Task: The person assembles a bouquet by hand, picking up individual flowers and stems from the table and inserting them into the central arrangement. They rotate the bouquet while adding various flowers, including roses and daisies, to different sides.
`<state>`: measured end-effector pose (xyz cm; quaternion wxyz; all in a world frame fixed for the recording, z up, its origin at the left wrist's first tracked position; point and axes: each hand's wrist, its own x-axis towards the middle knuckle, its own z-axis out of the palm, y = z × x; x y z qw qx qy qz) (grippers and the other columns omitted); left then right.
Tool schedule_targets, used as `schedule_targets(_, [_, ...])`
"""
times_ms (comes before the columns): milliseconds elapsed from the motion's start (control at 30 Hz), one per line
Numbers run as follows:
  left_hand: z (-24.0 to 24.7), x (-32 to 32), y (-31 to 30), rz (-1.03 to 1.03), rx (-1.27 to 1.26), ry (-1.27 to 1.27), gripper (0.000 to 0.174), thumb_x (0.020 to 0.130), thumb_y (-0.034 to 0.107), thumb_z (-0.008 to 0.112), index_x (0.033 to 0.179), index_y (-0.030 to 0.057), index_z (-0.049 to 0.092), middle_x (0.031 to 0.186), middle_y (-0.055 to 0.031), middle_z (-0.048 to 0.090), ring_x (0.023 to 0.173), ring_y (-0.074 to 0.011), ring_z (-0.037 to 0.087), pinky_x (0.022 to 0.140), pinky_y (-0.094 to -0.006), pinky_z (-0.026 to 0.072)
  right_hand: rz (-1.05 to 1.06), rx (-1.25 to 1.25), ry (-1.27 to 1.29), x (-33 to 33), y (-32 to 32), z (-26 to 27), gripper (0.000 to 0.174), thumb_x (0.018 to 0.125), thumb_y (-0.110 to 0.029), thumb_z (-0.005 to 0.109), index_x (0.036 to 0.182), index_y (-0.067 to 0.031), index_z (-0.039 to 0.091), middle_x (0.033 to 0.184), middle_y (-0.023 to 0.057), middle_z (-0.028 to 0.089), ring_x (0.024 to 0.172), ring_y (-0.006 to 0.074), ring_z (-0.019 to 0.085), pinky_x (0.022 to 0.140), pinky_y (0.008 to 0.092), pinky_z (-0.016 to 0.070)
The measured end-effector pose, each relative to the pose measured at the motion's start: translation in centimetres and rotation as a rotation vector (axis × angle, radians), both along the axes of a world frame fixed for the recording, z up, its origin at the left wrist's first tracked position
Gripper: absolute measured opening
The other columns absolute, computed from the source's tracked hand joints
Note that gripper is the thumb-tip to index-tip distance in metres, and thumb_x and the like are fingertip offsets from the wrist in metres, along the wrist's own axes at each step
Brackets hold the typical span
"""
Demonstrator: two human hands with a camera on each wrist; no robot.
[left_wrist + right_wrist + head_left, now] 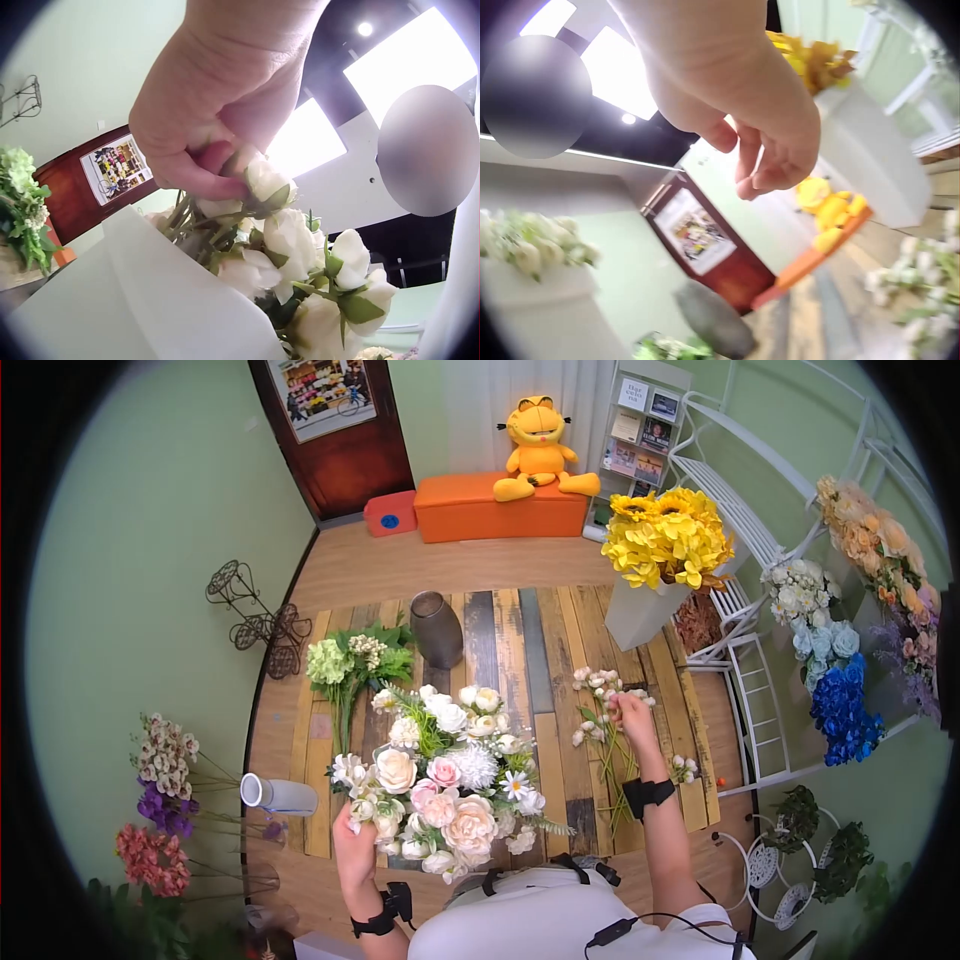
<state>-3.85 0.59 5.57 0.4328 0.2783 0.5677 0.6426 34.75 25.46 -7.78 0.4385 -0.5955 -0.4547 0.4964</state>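
A big arrangement of white, cream and pink flowers (440,808) stands at the near side of the table. At its left edge my left hand (353,848) pinches a white rosebud (268,180) between thumb and fingers. Below that hand, in the left wrist view, more buds lean over the rim of a white vase (142,292), which the blooms hide from above. My right hand (739,112), its fingers loosely bent and nothing between them, hovers near the loose sprays of small white roses (592,736) on the table's right side.
Green stems with a pale green hydrangea (328,662) lie at the left, beside a dark grey vase (437,630). A tall white vase (641,616) of yellow flowers stands at the far right of the wooden table (515,650). White metal shelving (745,710) borders the right.
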Motion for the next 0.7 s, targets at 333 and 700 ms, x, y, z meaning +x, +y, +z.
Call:
schedule_targets(333, [0.6,0.5,-0.2,0.027,-0.008,-0.012,0.031,0.074,-0.006,0.048,0.105,-0.0033,0.052,0.098,-0.0055,0.058,0.087,-0.0112,0.054,0.077,-0.0237,0.0429,-0.242,-0.096,-0.252,4.2,0.4,-15.4,0.023,0.080,-0.014,0.053,0.096,0.0028,0.057,0.073,0.0116,0.061,0.055,0.0206,0.059,0.055,0.0327,0.0467])
schedule_targets(700, [-0.4,0.2,-1.0,0.055,-0.084,0.058,0.030,0.074,-0.004,0.048,0.103,-0.0030,0.053,0.093,-0.0034,0.059,0.082,-0.0091,0.055,0.073,-0.0223,0.0433,-0.108,-0.334,-0.120,3.8,3.2,-14.5,0.015,0.080,-0.013,0.051,0.068,-0.0060,0.058,0.051,0.0001,0.050,0.037,0.0085,0.045,0.033,0.0226,0.0286])
